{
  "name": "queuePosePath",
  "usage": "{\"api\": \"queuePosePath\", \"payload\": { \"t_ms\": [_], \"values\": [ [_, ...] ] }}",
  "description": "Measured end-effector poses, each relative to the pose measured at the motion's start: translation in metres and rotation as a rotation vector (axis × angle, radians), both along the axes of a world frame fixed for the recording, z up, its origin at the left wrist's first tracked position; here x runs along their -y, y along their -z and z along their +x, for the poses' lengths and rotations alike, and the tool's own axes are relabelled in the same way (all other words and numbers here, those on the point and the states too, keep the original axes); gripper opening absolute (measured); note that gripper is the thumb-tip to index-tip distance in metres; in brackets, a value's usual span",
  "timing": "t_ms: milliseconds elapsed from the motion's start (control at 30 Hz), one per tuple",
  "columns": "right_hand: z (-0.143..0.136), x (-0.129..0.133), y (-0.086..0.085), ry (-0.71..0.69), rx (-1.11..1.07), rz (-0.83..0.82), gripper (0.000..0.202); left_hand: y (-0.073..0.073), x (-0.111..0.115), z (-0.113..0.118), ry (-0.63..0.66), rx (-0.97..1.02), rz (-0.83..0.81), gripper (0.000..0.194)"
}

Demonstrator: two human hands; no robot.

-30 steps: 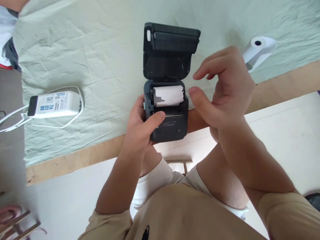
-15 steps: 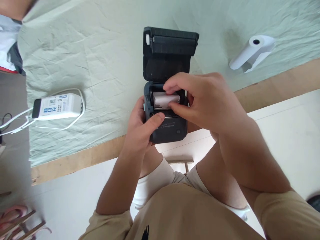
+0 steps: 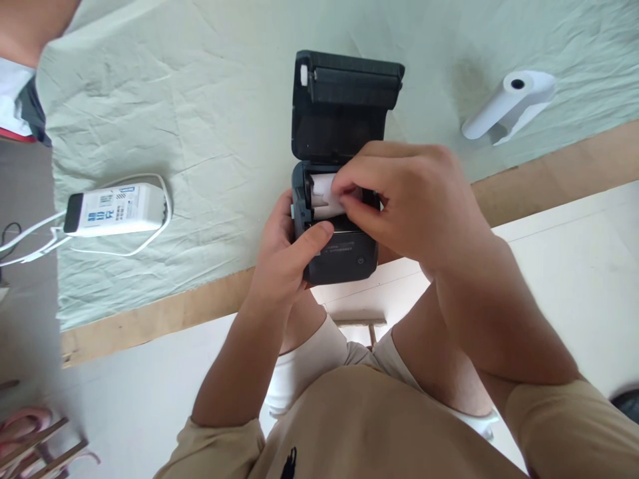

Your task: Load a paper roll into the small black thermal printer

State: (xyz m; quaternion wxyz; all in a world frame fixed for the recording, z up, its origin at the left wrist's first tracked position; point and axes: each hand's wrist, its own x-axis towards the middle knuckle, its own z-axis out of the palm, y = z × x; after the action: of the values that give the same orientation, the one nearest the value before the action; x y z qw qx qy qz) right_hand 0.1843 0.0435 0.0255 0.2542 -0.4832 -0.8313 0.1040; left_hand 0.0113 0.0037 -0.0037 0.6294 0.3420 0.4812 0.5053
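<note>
A dark portable label printer [image 3: 342, 259] rests at the table's near edge, its lid [image 3: 344, 100] swung fully back. My left hand [image 3: 284, 249] grips the printer's left side, thumb across the front top. Inside the paper bay lies a white paper roll [image 3: 322, 189] with a ragged end. Over the bay, my right hand [image 3: 399, 196] pinches the roll's paper between thumb and fingers. Those fingers hide the right part of the roll.
To the right, a larger white paper roll [image 3: 492, 110] lies partly unrolled on the pale green cloth [image 3: 224, 133]. A white adapter box [image 3: 117, 209] with a looped cable sits at left. Another person's arm [image 3: 37, 26] shows at the upper left. Wooden table edge [image 3: 160, 309] runs along the front.
My right fingers have closed together on the paper, and its ragged end now shows higher in the bay. The printer has shifted slightly right in view, with my left hand still on it.
</note>
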Motion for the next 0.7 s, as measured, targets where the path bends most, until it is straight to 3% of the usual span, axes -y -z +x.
{"api": "queuePosePath", "payload": {
  "t_ms": [100, 233, 500, 700],
  "values": [
    [0.002, 0.000, -0.002, -0.021, 0.021, -0.038, 0.013, 0.000, 0.000, 0.000, 0.004, 0.009, 0.013, 0.040],
    [0.004, -0.001, -0.003, -0.043, -0.014, -0.119, 0.020, 0.001, 0.001, 0.000, 0.015, -0.009, 0.023, 0.040],
    [0.009, 0.008, -0.010, -0.076, -0.282, 0.069, 0.022, 0.002, 0.001, -0.001, -0.007, 0.057, 0.039, 0.032],
    [0.021, 0.013, -0.020, -0.386, -0.296, -0.085, 0.015, 0.006, 0.001, 0.001, -0.032, 0.120, 0.052, 0.028]
  ]
}}
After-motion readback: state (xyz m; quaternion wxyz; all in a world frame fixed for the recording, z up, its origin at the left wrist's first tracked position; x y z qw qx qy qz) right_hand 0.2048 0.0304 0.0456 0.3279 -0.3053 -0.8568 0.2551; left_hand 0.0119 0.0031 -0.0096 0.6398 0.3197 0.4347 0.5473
